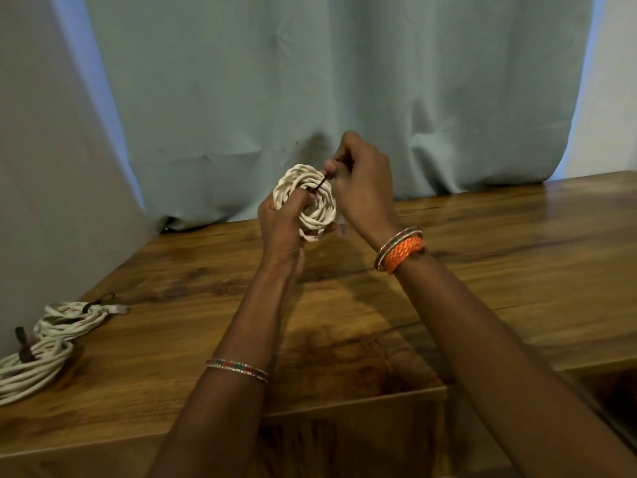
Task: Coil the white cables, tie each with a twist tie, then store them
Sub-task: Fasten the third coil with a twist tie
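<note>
While gripped upright in the left hand (281, 219) above the table (482, 257), white coil (312, 201) mid-tying — dark twist tie (319, 185) pinched by right hand (362, 188). Next, probably: more twists, snug — then down beside two tied bundles (51, 339).

nearest tied coil (31, 369) cut off by left edge, held coil's (310, 201) lower rim behind left hand (281, 222)

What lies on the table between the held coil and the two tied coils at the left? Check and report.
Nothing visible. The hands, left and right, hold the coil above the table; only bare wood shows between it and the tied coils at the left edge.
</note>
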